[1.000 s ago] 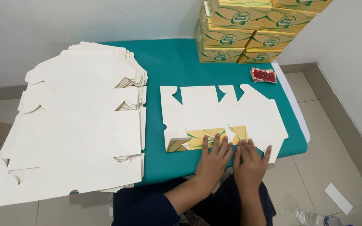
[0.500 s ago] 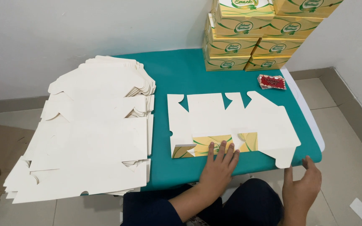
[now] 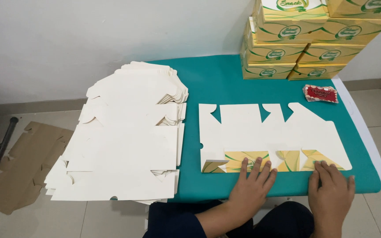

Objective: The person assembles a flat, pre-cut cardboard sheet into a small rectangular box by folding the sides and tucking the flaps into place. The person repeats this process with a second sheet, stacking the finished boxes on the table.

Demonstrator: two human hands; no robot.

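Both hands lie flat with fingers spread: the left hand and right hand press the near folded flaps of a flat box sheet; a stack of sheets lies left of them.

Matt white cardboard box blank lies on a smooth teal tabletop.

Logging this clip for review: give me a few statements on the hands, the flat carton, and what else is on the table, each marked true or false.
1. Both hands, left and right, press on the near edge of the flat box blank. True.
2. The box blank lies with its white side up and its near flaps folded over. True.
3. The stack of unfolded blanks lies to the right of the hands. False: it lies to their left.
4. The folded yellow-green boxes are stacked at the table's far right. True.
5. The small red packet is in the right hand. False: it lies on the teal table.
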